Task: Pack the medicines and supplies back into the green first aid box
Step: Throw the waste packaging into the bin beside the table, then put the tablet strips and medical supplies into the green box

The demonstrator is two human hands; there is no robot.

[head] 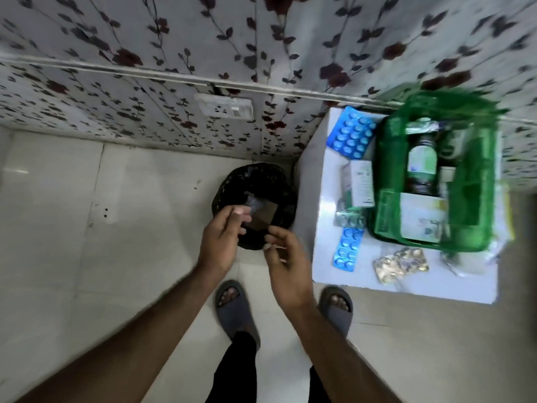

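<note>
Floral-patterned wall panels [145, 39] back a pale tiled floor [58, 213], where a black-lined waste bin [279, 181] stands just beside a white surface [325, 205]. On that surface sits the green first aid box [470, 199], open at the top, holding a dark syrup bottle [422, 164] and a white carton [421, 216]. Outside the box lie two blue blister strips [350, 135] [348, 249], a white-green medicine carton [361, 183] and a gold foil strip [402, 264]. Over the bin, the left hand [220, 239] and right hand [286, 263] hover with fingers loosely curled; motion blur prevents telling whether either pinches anything.
</note>
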